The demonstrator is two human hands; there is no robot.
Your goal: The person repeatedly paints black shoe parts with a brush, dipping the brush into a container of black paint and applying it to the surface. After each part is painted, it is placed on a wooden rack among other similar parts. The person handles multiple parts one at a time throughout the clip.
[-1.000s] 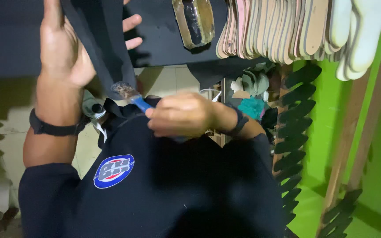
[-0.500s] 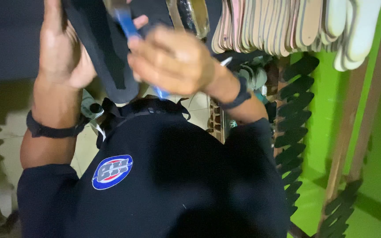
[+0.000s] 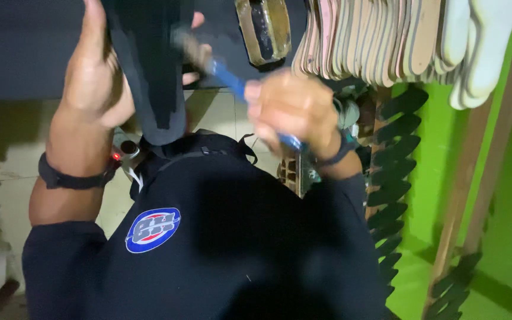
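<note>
My left hand [image 3: 93,77] stays clamped on the black sole [image 3: 149,71] while my right hand [image 3: 291,109], gripping the blue-handled brush [image 3: 226,74], has swung up onto it.

My right hand [image 3: 294,109] and the blue-handled brush [image 3: 232,83] it grips are smeared by motion. The black sole [image 3: 149,65] in my left hand [image 3: 93,77] runs off the far edge.

Single head-worn view, looking steeply down, close over chest
</note>
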